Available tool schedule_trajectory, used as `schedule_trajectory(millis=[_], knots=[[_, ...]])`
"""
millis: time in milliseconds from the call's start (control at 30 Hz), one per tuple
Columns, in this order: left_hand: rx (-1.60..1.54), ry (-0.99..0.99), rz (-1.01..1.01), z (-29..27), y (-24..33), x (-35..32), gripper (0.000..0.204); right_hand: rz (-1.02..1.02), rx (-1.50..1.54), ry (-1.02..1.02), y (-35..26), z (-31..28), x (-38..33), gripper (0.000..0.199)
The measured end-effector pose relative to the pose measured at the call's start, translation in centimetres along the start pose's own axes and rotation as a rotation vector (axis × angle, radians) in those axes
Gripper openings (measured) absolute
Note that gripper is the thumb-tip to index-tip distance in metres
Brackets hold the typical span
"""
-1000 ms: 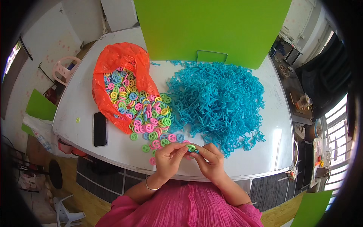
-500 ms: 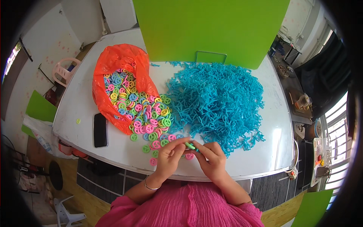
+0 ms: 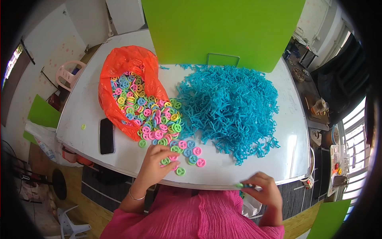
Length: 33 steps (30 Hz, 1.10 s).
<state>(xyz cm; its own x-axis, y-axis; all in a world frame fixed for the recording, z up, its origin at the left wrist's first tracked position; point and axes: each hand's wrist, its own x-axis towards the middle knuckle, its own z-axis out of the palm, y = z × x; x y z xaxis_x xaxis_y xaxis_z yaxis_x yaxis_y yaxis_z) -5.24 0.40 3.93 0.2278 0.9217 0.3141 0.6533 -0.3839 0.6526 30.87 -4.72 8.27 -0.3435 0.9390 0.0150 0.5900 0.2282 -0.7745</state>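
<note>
Here, left hand (image 3: 153, 165) fingering loose coloured rings (image 3: 187, 153), right hand (image 3: 264, 191) pinching assembled piece (image 3: 243, 185) at table edge (image 3: 215, 184)

bare table (image 3: 238, 169) between hands

Table layout from the head view

On the table (image 3: 254, 167), the bag (image 3: 123, 67) lies at 10 o'clock, and rings (image 3: 147, 113) are in it and spill out of its mouth toward 6 o'clock. The pile of sticks (image 3: 230, 103) lies just right of the rings, at 2 o'clock. The board (image 3: 223, 32) stands behind both, at 12 o'clock. The phone (image 3: 106, 136) lies left of the spilled rings, at 8 o'clock. The left hand (image 3: 157, 163) rests on loose rings at the front edge, and the right hand (image 3: 264, 191) is at 5 o'clock, before the edge.
</note>
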Motion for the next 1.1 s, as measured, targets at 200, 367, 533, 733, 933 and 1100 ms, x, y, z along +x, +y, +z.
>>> schedule_trajectory(millis=[200, 367, 533, 733, 933, 1100], knots=[[0.091, -0.097, -0.008, 1.7, 0.8, -0.7, 0.028, 0.292, -0.331, -0.377, 2.6, -2.4, -5.7, 0.047], [0.210, -0.014, 0.064, 4.2, 1.5, 1.2, 0.031, -0.033, -0.212, -0.332, 2.2, -1.8, -3.8, 0.044], [0.223, 0.004, 0.108, 4.6, 1.3, 1.2, 0.023, -0.221, 0.009, -0.190, -0.4, 0.8, 3.2, 0.029], [-0.108, 0.173, -0.084, 5.2, 1.7, 1.7, 0.018, -0.230, -0.579, 0.273, 0.9, 7.3, 10.5, 0.018], [-0.288, 0.215, -0.126, 6.2, 2.0, 1.7, 0.019, -0.119, -0.700, 0.239, 1.8, 8.3, 11.3, 0.015], [-0.444, 0.148, -0.207, 7.2, 2.4, 2.1, 0.018, -0.396, -0.352, 0.428, 2.2, 7.4, 11.3, 0.012]])
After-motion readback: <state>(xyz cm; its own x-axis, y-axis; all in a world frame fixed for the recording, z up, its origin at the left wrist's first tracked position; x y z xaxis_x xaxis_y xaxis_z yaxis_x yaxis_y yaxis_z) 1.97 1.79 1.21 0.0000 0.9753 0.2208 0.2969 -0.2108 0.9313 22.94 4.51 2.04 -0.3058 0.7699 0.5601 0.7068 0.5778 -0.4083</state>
